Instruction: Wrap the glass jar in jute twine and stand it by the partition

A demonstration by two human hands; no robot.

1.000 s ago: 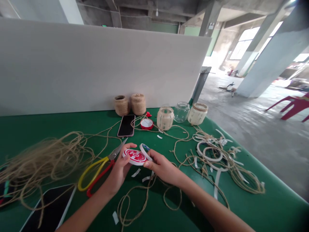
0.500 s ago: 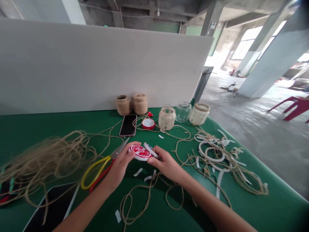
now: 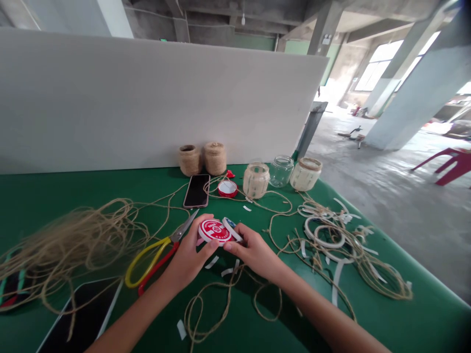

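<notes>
My left hand (image 3: 193, 252) is closed round a flat roll of tape (image 3: 215, 230) with a red and white printed face, the thumb along its near edge. My right hand (image 3: 253, 250) pinches a second, thin white roll (image 3: 231, 228) with some blue on its face, tilted against the right edge of the red one. Both are held above the table, and the fingertips behind them are hidden. Scissors (image 3: 158, 260) with one yellow and one red handle lie just left of my left hand, blades partly behind it. Below the hands lie short white strips (image 3: 212, 262) and loose twine (image 3: 206, 333).
At the back stand two twine spools (image 3: 215, 159), a clear glass jar (image 3: 281, 171) and two covered jars (image 3: 256, 181). A phone (image 3: 196, 191) and a red lid (image 3: 227, 189) lie before them. Tangled twine (image 3: 91, 235) covers a tablet's (image 3: 88, 314) corner; white rings (image 3: 329, 236) lie right.
The red-labelled roll has turned its face more toward me. My left thumb has moved from its face down to its near edge. The view has shifted slightly.
</notes>
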